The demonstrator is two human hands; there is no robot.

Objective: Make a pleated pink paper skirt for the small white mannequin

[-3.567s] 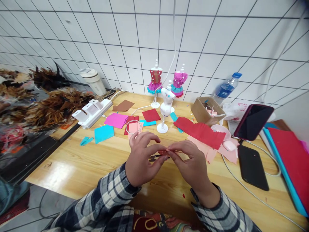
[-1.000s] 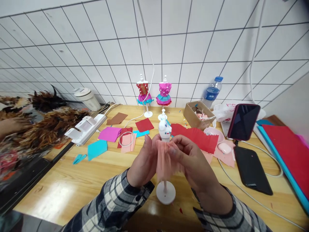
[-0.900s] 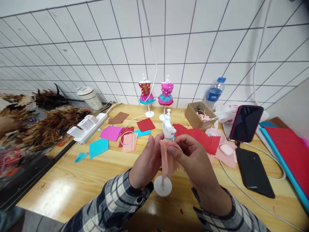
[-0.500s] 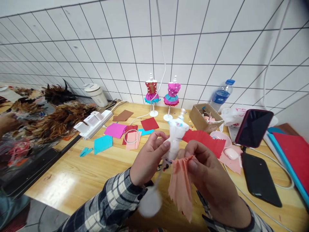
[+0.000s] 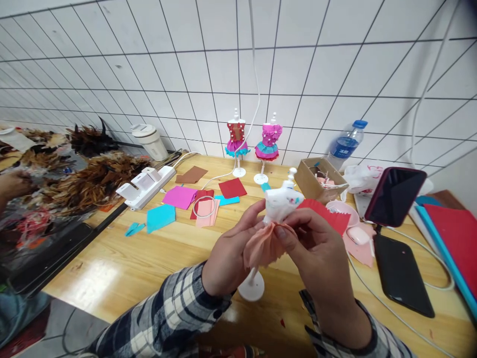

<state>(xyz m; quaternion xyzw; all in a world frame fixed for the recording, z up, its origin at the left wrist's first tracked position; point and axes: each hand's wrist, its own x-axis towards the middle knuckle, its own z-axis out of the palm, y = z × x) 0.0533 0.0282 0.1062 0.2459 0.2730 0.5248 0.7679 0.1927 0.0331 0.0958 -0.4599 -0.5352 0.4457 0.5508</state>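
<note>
A small white mannequin (image 5: 282,201) on a round-based stand tilts between my two hands near the middle. Gathered peach crepe paper (image 5: 263,247) lies across its waist. My left hand (image 5: 233,253) is closed around the mannequin's left side, with the paper over its fingers. With thumb and fingers my right hand (image 5: 316,248) pinches the paper's pleated top edge against the waist. Behind stand two dressed mannequins, one in a brown top (image 5: 237,134) and one in pink (image 5: 269,139).
Coloured paper pieces (image 5: 161,219) and a white power strip (image 5: 149,186) lie at left. At right are a cardboard box (image 5: 318,181), a bottle (image 5: 346,144), a propped phone (image 5: 395,196) and a black phone (image 5: 403,276). Another person's hand (image 5: 15,186) is by feathers (image 5: 97,181) far left.
The peach paper has moved from hanging beside the mannequin to lying across its waist. The mannequin and its base have shifted right, and my right hand has come closer to the waist.
</note>
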